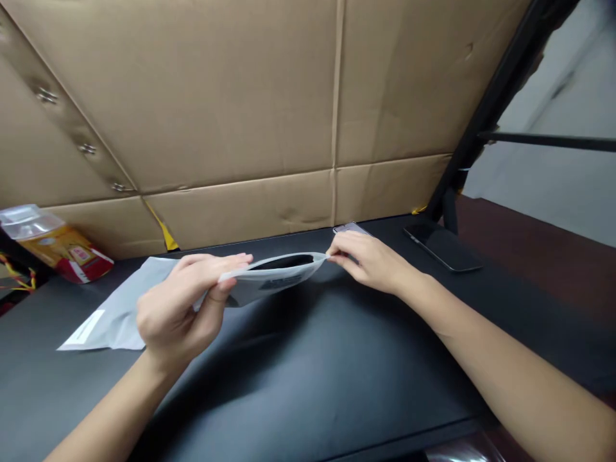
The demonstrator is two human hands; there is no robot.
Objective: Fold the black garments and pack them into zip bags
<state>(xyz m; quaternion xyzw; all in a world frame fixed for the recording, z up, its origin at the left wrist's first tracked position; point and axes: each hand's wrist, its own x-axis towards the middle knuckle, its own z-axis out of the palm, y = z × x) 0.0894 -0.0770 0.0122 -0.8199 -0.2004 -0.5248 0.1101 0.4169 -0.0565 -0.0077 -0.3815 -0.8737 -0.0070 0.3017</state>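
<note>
Holding a frosted plastic bag (269, 282), mouth parted
Left hand (180, 308) and right hand (360, 256) each pinch one end.

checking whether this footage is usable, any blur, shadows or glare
Head view: a dark shadow lies on the black table below the held pouch, a soft sheen beside it; head view again: the container and the pouch's print look blurred; also head view: the black post leans, perhaps through lens distortion.
</note>
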